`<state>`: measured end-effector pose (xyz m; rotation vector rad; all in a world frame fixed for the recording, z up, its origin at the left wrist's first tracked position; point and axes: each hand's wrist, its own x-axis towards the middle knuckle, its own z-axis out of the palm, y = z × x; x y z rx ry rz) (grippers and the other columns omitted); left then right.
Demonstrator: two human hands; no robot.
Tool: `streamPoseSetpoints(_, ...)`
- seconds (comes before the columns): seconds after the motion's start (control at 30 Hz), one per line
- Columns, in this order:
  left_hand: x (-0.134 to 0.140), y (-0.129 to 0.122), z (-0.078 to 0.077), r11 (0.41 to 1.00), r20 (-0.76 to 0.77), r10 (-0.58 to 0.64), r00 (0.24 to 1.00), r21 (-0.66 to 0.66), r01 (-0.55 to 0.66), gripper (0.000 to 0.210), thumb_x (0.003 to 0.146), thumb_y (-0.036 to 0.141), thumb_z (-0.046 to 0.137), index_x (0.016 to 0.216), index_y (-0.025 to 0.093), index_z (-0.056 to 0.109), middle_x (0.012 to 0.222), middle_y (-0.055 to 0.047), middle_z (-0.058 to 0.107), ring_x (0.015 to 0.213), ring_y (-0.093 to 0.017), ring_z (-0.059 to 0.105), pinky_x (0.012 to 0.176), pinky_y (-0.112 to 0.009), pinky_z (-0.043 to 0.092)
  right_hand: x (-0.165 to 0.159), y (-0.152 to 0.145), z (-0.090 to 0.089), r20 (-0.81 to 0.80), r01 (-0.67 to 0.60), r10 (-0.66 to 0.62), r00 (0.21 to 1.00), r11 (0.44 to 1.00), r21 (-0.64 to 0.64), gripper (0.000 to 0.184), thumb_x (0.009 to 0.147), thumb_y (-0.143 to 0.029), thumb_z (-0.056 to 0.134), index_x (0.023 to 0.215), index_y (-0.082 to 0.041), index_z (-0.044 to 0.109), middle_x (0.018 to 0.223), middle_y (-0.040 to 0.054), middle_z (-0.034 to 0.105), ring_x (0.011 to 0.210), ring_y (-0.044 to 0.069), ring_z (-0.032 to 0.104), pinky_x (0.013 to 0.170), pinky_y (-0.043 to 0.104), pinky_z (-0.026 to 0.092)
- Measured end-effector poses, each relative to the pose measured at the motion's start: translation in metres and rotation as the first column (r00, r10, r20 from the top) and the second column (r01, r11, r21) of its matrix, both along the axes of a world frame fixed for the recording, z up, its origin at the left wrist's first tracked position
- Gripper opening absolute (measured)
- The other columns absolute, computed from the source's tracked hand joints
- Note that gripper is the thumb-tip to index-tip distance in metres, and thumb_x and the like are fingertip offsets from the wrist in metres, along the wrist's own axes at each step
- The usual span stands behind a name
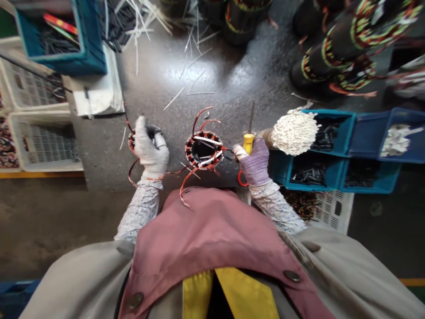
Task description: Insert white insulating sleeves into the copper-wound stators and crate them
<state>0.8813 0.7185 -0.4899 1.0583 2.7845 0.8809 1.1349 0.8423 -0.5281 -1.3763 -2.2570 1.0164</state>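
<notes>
My left hand (151,148), in a white glove, is closed around a wound motor stator (132,142), mostly hidden by the palm and fingers; its copper leads stick out on the left. A second stator (189,153) with red-brown windings lies in front of my body, white sleeves laid across it and wire leads spreading from it. My right hand (257,164), in a purple glove, holds a screwdriver (248,142) by its yellow handle, blade pointing away from me. Those fingertips are close to the dark leads on the second stator's right side. Beside this hand shows a red loop (242,178).
A bundle of white sleeves (295,132) lies right of my right hand, near blue bins (348,173) of black pieces. Finished-looking stators (312,66) stack at the back right. Loose white tubes (195,57) litter the back. White crates (46,166) stand left.
</notes>
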Motion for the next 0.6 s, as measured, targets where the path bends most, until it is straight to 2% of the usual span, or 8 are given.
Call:
streamPoseSetpoints(0.1,0.012,0.008,0.007,0.965,0.074,-0.257,0.964,-0.037,0.26,0.039,0.097,0.034,0.045,0.135,0.029,0.056,0.119,-0.003,0.07,0.112,-0.022,0.064,0.106,-0.043,0.049,-0.003,-0.001,0.009,0.016,0.093,-0.093,0.996,0.996,-0.006,0.046,0.094,-0.037,0.051,0.134,-0.015,0.054,0.1,0.0115,0.067,0.088,0.024,0.067,0.081,0.04,0.057)
streamPoseSetpoints(0.2,0.034,0.033,0.01,0.855,0.147,-0.458,0.877,-0.196,0.479,0.028,0.093,0.031,0.052,0.113,0.028,0.072,0.117,-0.009,0.071,0.112,-0.03,0.064,0.101,-0.052,0.048,-0.017,0.003,0.018,0.066,0.1,-0.103,0.992,0.994,0.047,0.046,0.091,-0.037,0.055,0.132,-0.015,0.057,0.109,0.0157,0.067,0.101,0.027,0.066,0.089,0.044,0.056)
streamPoseSetpoints(0.27,0.038,0.048,0.012,0.797,0.171,-0.523,0.835,-0.248,0.55,0.027,0.093,0.027,0.051,0.108,0.027,0.074,0.115,-0.011,0.071,0.113,-0.032,0.063,0.103,-0.056,0.045,-0.025,0.007,0.022,0.084,0.099,-0.105,0.991,0.992,0.072,0.047,0.089,-0.037,0.058,0.131,-0.015,0.058,0.117,0.018,0.067,0.11,0.029,0.065,0.095,0.045,0.054)
streamPoseSetpoints(0.33,0.032,0.052,0.016,0.752,0.195,-0.587,0.786,-0.227,0.619,0.027,0.093,0.027,0.053,0.108,0.027,0.074,0.112,-0.011,0.072,0.113,-0.031,0.063,0.104,-0.054,0.045,-0.022,0.008,0.022,0.067,0.109,-0.112,0.991,0.993,0.05,0.048,0.09,-0.039,0.058,0.13,-0.014,0.058,0.118,0.0181,0.067,0.108,0.028,0.066,0.095,0.044,0.054)
streamPoseSetpoints(0.43,0.018,0.039,0.026,0.784,0.138,-0.59,0.796,-0.14,0.605,0.03,0.094,0.03,0.051,0.116,0.027,0.072,0.117,-0.009,0.071,0.112,-0.026,0.063,0.101,-0.046,0.049,0.006,-0.003,0.013,0.045,0.207,-0.205,0.978,0.978,-0.03,0.05,0.092,-0.045,0.055,0.13,-0.012,0.058,0.112,0.0161,0.07,0.096,0.025,0.069,0.088,0.042,0.057)
streamPoseSetpoints(0.5,0.016,0.025,0.033,0.784,0.102,-0.594,0.798,-0.147,0.603,0.035,0.095,0.031,0.05,0.123,0.026,0.07,0.123,-0.008,0.069,0.113,-0.025,0.063,0.099,-0.041,0.05,0.034,-0.017,0.003,0.133,0.249,-0.235,0.963,0.963,-0.099,0.048,0.094,-0.043,0.051,0.129,-0.012,0.059,0.109,0.0147,0.072,0.093,0.024,0.07,0.087,0.041,0.057)
streamPoseSetpoints(0.53,0.019,0.019,0.037,0.746,0.115,-0.627,0.77,-0.193,0.637,0.037,0.095,0.031,0.05,0.126,0.026,0.068,0.124,-0.008,0.069,0.113,-0.024,0.064,0.098,-0.04,0.051,0.046,-0.023,-0.002,0.198,0.251,-0.223,0.955,0.959,-0.134,0.045,0.093,-0.04,0.051,0.128,-0.012,0.06,0.107,0.0143,0.073,0.093,0.025,0.07,0.088,0.042,0.057)
streamPoseSetpoints(0.6,0.028,0.014,0.042,0.586,0.207,-0.72,0.663,-0.331,0.74,0.04,0.093,0.027,0.052,0.13,0.027,0.067,0.119,-0.008,0.072,0.109,-0.025,0.065,0.094,-0.039,0.052,0.062,-0.034,-0.01,0.312,0.236,-0.167,0.935,0.952,-0.197,0.042,0.091,-0.034,0.054,0.125,-0.011,0.064,0.103,0.0149,0.074,0.093,0.027,0.071,0.089,0.045,0.056)
